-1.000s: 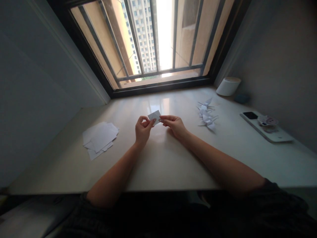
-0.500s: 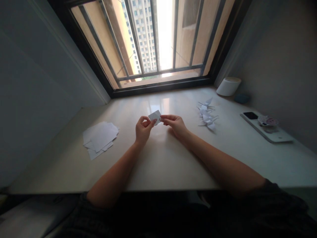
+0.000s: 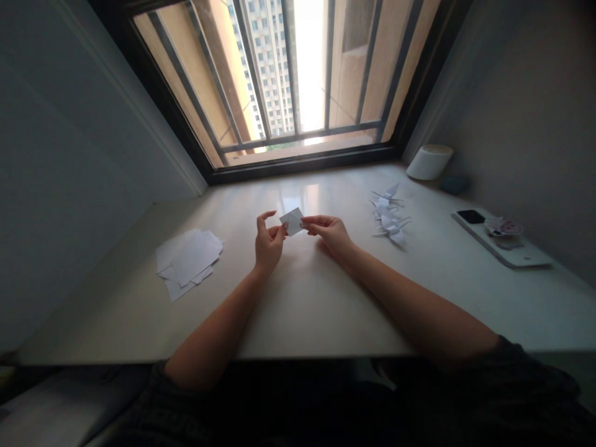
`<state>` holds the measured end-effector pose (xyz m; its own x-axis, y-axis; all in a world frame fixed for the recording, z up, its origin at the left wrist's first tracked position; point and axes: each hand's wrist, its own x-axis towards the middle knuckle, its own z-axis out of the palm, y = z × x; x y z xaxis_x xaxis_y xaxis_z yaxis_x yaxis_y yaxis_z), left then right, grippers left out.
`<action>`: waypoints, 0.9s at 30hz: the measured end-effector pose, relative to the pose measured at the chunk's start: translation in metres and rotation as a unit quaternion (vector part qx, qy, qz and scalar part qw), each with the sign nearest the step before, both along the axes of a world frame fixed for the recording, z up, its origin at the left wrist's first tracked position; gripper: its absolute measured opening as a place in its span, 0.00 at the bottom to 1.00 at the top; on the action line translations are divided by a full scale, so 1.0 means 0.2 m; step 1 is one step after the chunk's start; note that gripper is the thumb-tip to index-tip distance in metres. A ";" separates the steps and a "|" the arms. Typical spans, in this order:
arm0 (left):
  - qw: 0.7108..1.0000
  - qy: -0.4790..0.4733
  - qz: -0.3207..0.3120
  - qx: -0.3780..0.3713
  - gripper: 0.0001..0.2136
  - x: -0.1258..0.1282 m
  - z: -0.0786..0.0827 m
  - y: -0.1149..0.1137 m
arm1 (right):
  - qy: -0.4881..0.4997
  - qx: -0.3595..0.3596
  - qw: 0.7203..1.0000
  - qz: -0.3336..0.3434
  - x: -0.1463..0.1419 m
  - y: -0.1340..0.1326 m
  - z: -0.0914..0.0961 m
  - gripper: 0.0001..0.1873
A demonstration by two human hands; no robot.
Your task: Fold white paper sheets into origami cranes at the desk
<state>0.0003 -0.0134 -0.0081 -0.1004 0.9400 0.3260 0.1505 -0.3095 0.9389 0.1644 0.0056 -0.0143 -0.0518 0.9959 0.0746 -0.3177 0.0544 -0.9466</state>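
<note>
A small folded square of white paper is held up above the middle of the table, turned with a corner upward. My right hand pinches its right corner between thumb and fingertips. On the other side my left hand has its thumb and a finger closed at the paper's lower left edge, while the index finger is raised off it. Several folded paper cranes lie in a row to the right of my hands. To the left is a loose pile of white paper sheets.
A phone with a round grip on its back lies at the right of the white table. Behind it stand a white cup-like container and a small dark object. A barred window borders the table's far side.
My left index finger has lifted away from the paper and straightened upward. The paper's face shows more fully. My right hand has stayed in place.
</note>
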 end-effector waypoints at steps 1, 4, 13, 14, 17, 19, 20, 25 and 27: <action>1.000 0.006 0.000 0.001 0.23 0.00 0.00 0.00 | -0.008 0.006 1.000 -0.003 0.00 0.00 0.00 0.16; 1.000 0.017 -0.011 -0.004 0.27 -0.01 0.00 0.00 | -0.030 0.029 0.999 -0.008 -0.01 0.00 -0.01 0.15; 0.998 -0.056 -0.030 -0.025 0.20 0.00 -0.03 0.03 | -0.104 0.091 0.990 0.024 -0.03 -0.01 -0.03 0.21; 0.998 -0.060 -0.029 -0.022 0.20 0.00 -0.03 0.02 | -0.108 0.097 0.989 0.027 -0.03 -0.02 -0.03 0.22; 0.997 -0.061 -0.037 -0.015 0.19 0.01 -0.02 0.01 | -0.104 0.106 0.988 0.029 -0.03 -0.02 -0.03 0.23; 0.997 -0.057 -0.046 -0.012 0.18 0.01 -0.02 0.01 | -0.095 0.102 0.990 0.027 -0.03 -0.02 -0.03 0.23; 0.997 -0.056 -0.049 -0.012 0.18 0.01 -0.02 0.01 | -0.089 0.099 0.991 0.027 -0.03 -0.02 -0.04 0.23; 0.998 -0.036 -0.051 -0.008 0.17 0.01 -0.02 0.01 | -0.066 0.084 0.994 0.035 -0.04 -0.02 -0.04 0.25; 0.999 -0.023 -0.045 -0.006 0.17 0.01 -0.02 0.00 | -0.057 0.075 0.995 0.038 -0.04 -0.03 -0.03 0.26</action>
